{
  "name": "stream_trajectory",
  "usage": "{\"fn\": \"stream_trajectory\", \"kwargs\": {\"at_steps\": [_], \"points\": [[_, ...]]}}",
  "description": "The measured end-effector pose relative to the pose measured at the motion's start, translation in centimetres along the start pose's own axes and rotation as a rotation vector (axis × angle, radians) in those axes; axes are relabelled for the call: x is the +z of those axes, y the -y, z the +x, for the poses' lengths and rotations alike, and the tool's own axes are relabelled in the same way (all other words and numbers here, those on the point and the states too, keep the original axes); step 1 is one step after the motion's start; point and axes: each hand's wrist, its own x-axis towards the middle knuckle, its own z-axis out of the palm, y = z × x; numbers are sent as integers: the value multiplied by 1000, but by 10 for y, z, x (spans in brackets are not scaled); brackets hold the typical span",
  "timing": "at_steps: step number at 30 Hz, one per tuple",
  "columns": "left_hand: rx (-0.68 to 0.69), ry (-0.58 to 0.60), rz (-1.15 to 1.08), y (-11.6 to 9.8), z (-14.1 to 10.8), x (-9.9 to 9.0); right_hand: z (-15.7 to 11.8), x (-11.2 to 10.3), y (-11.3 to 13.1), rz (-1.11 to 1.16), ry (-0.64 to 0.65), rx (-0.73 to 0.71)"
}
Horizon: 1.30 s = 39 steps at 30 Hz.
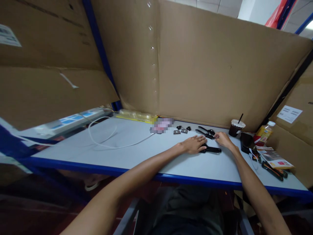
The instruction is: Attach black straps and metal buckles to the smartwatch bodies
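Note:
My left hand (195, 144), a ring on one finger, lies flat on the table with its fingers stretched out. Its fingertips touch or partly cover a black object with a long handle-like end (213, 149); the rest is hidden. To the right, my right hand (223, 139) has its fingertips pinched together, on something too small to make out. Just beyond those fingertips lies a black plier-like tool (205, 133) with two handles spread apart. Small black parts (188, 128) and flat grey-brown pieces (177, 132) are to the left of it.
A white cable (127, 145) loops over the tabletop (73, 152). Yellow-edged clear packaging (137, 116) lies at the back. At right are a lidded drink cup (236, 128), a bottle (265, 133), a black phone-like object (246, 142), and a packet (275, 157). Cardboard (207, 65) walls the back.

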Motion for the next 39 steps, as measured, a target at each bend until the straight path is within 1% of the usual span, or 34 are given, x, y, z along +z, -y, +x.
{"fn": "stream_trajectory", "kwargs": {"at_steps": [2,4,6,7,9,11,14,17,19,22,24,27,32,36,39], "points": [[-82,-48,33,4,-4,1,0,-1,0,2,3,2],[-199,-81,64,9,-10,3,-1,-2,0,6,6,4],[-302,-91,78,16,-16,5,-2,-2,0,13,9,6],[-318,-89,79,19,-18,6,-2,-2,0,17,11,7],[-284,-77,71,22,-21,7,-3,-2,0,25,15,11],[-209,-57,43,21,-22,7,-3,-2,0,31,23,17],[-116,-32,-1,9,-20,2,-2,-5,0,39,57,34],[-27,-36,16,-6,-19,-4,-3,-9,-3,47,116,57],[-3,-36,29,-13,-20,-7,-4,-13,-5,49,163,73],[8,-65,34,-17,-23,-6,-7,-16,-9,45,222,87],[25,-78,20,-18,-25,-3,-9,-18,-10,39,247,88],[65,-60,-9,-19,-26,0,-11,-18,-9,22,263,82],[125,-17,-29,-20,-25,-4,-10,-20,-6,-29,226,47],[139,-17,-34,-12,-23,-5,-10,-20,-5,-52,195,35],[117,0,-38,-2,-22,-4,-11,-21,-8,-46,219,59]]}}
